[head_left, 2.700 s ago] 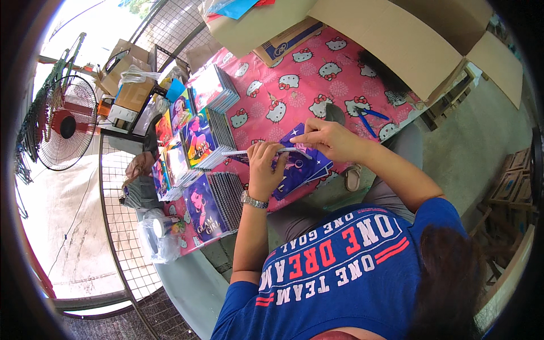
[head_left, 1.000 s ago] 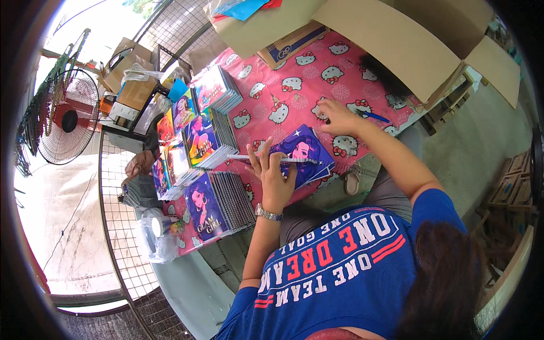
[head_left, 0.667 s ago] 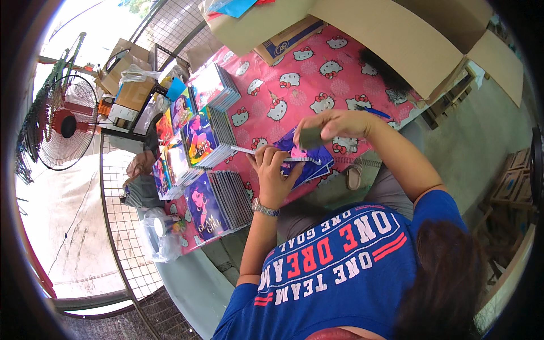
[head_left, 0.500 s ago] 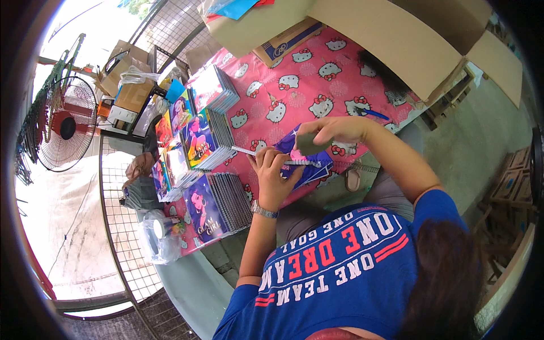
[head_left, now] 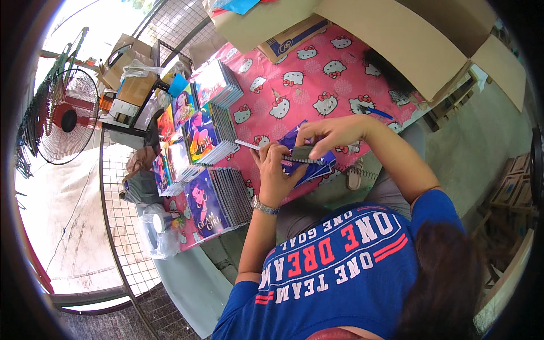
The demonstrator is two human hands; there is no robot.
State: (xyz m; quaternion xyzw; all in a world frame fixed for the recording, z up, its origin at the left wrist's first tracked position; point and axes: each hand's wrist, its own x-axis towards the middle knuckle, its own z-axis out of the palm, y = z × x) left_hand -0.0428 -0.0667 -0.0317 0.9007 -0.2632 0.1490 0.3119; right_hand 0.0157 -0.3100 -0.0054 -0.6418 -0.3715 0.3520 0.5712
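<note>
A purple notebook (head_left: 323, 171) lies at the table's near edge, and my left hand (head_left: 273, 173) grips its punched, bound edge between thumb and fingers. A white strip (head_left: 246, 145) sticks out beyond that hand to the left. My right hand (head_left: 334, 135) pinches a small grey-green flat block (head_left: 302, 153) against the notebook's bound edge. From the edge's right end a loose dark wire coil (head_left: 364, 173) trails out over my lap. Left of my hands stand stacks of spiral notebooks with colourful covers, the nearest a purple stack (head_left: 212, 201).
A pink patterned cloth (head_left: 306, 102) covers the table. A blue pen (head_left: 379, 113) lies at the right. A large open cardboard box (head_left: 396, 45) fills the far right, and a flat carton (head_left: 294, 39) lies at the back. A fan (head_left: 68, 120) stands at the left.
My right hand has lowered the grey-green block, turning it from a broad face to a narrow one along the bound edge. My left hand keeps its grip. The view has shifted slightly.
</note>
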